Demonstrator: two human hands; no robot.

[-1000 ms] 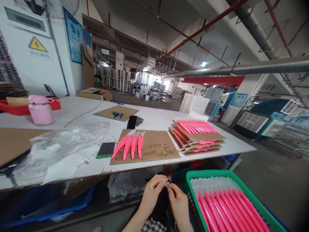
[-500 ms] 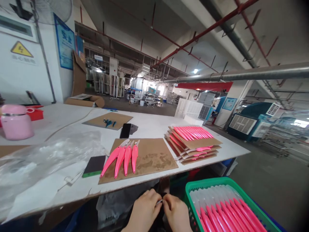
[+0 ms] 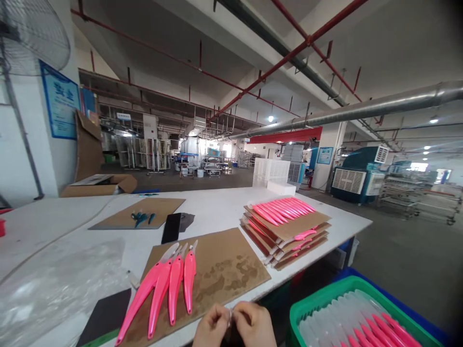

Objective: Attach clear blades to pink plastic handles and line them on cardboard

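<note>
My left hand [image 3: 212, 326] and my right hand [image 3: 254, 325] meet at the bottom centre, by the table's front edge. Fingers of both hands are pinched together around something small and pale, too hidden to name. Just beyond them is a brown cardboard sheet [image 3: 224, 270]. Several glossy pink fish-shaped pieces [image 3: 175, 289] with whitish translucent tips lie side by side on its left part. Right of my hands stands a green basket [image 3: 327, 301], holding rows of pink pieces with clear ends [image 3: 376, 330].
Stacked cardboard sheets with pink pieces [image 3: 284, 210] sit on the table's right side. A black phone [image 3: 171, 228], a cardboard with small teal items [image 3: 142, 219], a dark green-edged block [image 3: 104, 315] and plastic film [image 3: 68, 284] lie to the left.
The view has tilted up and swung right; the pink bottle has left the frame. Both hands stay pinched together and now appear closer to the table edge and cardboard.
</note>
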